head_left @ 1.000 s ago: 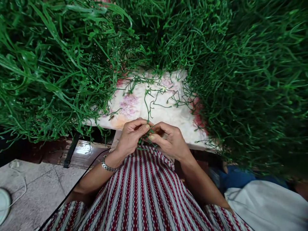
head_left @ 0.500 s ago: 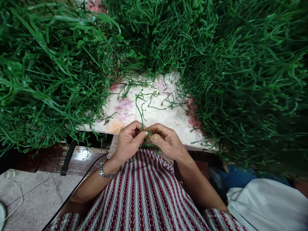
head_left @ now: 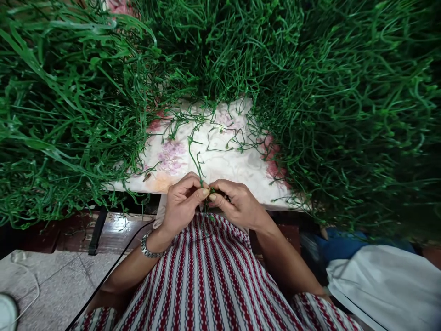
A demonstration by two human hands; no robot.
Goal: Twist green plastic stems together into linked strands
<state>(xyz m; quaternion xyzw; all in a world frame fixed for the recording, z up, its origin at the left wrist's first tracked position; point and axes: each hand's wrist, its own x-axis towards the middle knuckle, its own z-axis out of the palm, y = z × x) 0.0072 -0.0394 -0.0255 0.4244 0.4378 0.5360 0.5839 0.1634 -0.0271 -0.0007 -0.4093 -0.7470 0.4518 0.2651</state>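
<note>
place: home craft workspace | signs: heaped green plastic stems (head_left: pixel 344 115), floral cloth (head_left: pixel 223 165), tiled floor (head_left: pixel 51 280)

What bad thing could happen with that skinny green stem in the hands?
The thin green stem is pinched between the left hand and right hand, so a hard tug might snap it. The heaped green stalks crowd in from both sides over the flowered cloth, so loose strands could tangle with the held one. Bits might also drop onto the red-and-white striped fabric below the hands.
</note>
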